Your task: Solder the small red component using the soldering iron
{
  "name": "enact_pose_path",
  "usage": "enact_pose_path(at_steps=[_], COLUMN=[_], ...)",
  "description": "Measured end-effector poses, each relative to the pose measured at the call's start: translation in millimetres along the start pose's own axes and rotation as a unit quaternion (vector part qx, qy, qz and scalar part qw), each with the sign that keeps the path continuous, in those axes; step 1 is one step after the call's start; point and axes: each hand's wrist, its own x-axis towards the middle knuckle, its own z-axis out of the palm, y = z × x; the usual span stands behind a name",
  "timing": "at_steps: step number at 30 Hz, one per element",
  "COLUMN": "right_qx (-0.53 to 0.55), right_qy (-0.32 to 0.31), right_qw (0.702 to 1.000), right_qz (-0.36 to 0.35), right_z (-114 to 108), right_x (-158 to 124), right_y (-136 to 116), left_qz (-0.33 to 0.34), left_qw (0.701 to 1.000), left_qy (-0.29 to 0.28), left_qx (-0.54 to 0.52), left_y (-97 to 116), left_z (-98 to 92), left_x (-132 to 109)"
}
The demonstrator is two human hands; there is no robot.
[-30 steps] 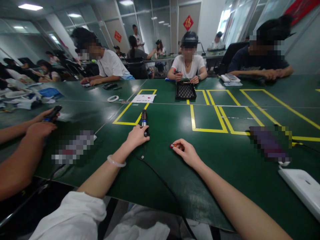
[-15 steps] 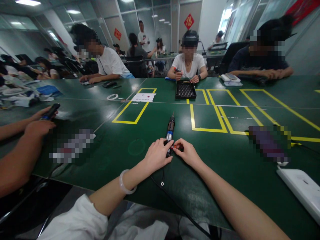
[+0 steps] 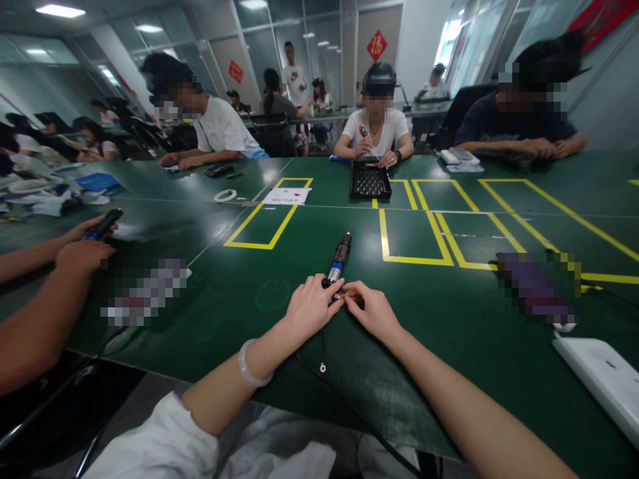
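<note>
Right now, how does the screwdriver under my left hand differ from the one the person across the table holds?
My screwdriver lies flat on the table, tip pointing away; the other screwdriver is raised off the table. Mine is black and blue; theirs looks red-handled. Both are hand-held.

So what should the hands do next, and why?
Probably bring the small red part in the right hand to the electric screwdriver, since the left hand grips its cabled end on the green table and both hands' fingertips already meet there.
</note>
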Motion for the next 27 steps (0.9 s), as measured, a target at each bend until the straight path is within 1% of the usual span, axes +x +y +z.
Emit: enact_pose_path(at_steps=[4, 8, 11, 14, 18, 24, 27], right_qx=[0.003, 0.014, 0.039, 0.043, 0.016, 0.004, -0.004], right_qy=[-0.038, -0.065, -0.065, -0.062, -0.061, -0.066, -0.069], right_qw=[0.999, 0.996, 0.996, 0.996, 0.997, 0.997, 0.997], right_qz=[-0.029, -0.052, -0.048, -0.044, -0.048, -0.038, -0.036], right_z=[-2.0, -2.0, -0.3, 0.8, 0.6, -2.0, -2.9], right_x=[-1.4, -2.2, -1.8, -0.8, -0.2, -0.2, 0.3], right_y=[-5.3, -6.7, -3.6, -0.4, -0.4, -5.3, -6.3], left_qz=[-0.007, -0.005, 0.000, -0.011, -0.055, -0.143, -0.174], left_qw=[1.000, 1.000, 0.999, 0.998, 0.996, 0.988, 0.984], left_qy=[-0.003, 0.014, 0.027, 0.033, 0.033, 0.004, -0.006], left_qx=[0.010, 0.019, 0.029, 0.044, 0.059, 0.056, 0.048], left_y=[-6.0, -16.2, -26.7, -42.9, -77.8, -145.4, -178.6], left_z=[0.8, 4.3, 7.7, 11.3, 18.0, 28.7, 33.5], left_x=[0.8, -2.0, -1.4, 4.2, 19.9, 51.3, 63.8])
